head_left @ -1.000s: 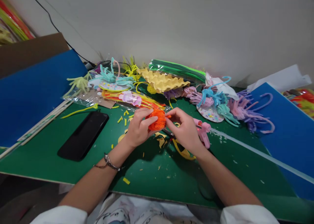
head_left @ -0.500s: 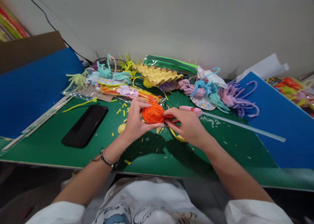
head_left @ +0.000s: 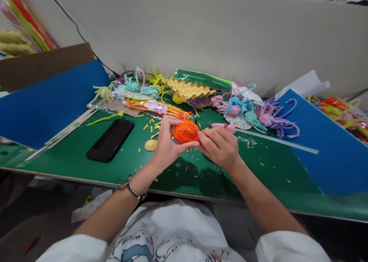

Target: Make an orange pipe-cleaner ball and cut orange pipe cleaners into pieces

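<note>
bulging orange bundle [head_left: 186,132] with layered, curving ridges

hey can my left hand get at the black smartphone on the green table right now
Probably yes: the black smartphone lies uncovered to the left of the left hand, though that hand would likely have to release the orange pipe-cleaner ball first.

Rounded, layered orange bundle [head_left: 185,131] in mid-air

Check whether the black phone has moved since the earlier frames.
No. The black phone keeps its place just below the yellow stem; only the view shifted.
</note>
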{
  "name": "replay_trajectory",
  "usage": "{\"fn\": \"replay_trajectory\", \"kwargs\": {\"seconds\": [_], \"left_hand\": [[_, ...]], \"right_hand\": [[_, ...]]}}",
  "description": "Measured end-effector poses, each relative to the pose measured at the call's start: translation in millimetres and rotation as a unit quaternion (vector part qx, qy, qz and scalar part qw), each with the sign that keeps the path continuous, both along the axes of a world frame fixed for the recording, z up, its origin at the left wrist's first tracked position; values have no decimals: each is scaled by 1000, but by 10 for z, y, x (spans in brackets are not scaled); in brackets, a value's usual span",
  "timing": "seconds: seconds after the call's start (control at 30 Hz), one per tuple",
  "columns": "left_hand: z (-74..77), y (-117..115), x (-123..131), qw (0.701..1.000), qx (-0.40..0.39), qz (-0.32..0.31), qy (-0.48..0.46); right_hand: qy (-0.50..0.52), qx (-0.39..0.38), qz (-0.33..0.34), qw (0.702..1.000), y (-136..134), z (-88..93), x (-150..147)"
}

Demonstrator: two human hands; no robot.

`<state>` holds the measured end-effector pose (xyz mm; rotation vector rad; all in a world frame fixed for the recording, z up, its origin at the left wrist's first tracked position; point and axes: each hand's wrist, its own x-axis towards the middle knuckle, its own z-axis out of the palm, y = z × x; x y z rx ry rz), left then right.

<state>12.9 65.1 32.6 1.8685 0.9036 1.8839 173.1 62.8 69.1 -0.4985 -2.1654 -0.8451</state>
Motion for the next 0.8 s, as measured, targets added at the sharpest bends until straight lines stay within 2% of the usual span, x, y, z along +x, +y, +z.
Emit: {"fn": "replay_trajectory", "kwargs": {"seconds": [0.1, 0.17, 0.27, 0.33, 0.4, 0.5, 0.6, 0.7, 0.8], "left_hand": [[-13, -46, 17, 999, 7, -29, -12], [-19, -68, 22, 999, 22, -28, -16], [-19, -85, 21, 998, 62, 3, 3], [-7, -89, 13, 994, 99, 27, 27], [19, -91, -3, 987, 142, 53, 54], [57, -81, -40, 971, 201, 86, 101], [55, -36, -81, 957, 242, 83, 137], [23, 45, -114, 947, 270, 60, 164], [15, 133, -140, 931, 305, 48, 195]], "right_hand": [[56, -36, 39, 997, -41, -35, -38], [132, -121, 68, 981, -92, -50, -79], [257, -295, 68, 918, -182, -60, -137], [304, -376, 49, 874, -230, -55, -159], [319, -409, 30, 854, -263, -37, -164], [312, -424, 11, 850, -285, -4, -156], [319, -464, 1, 826, -276, -4, -154], [354, -535, 11, 767, -230, -32, -152], [371, -625, 35, 686, -152, -43, -125]]}}
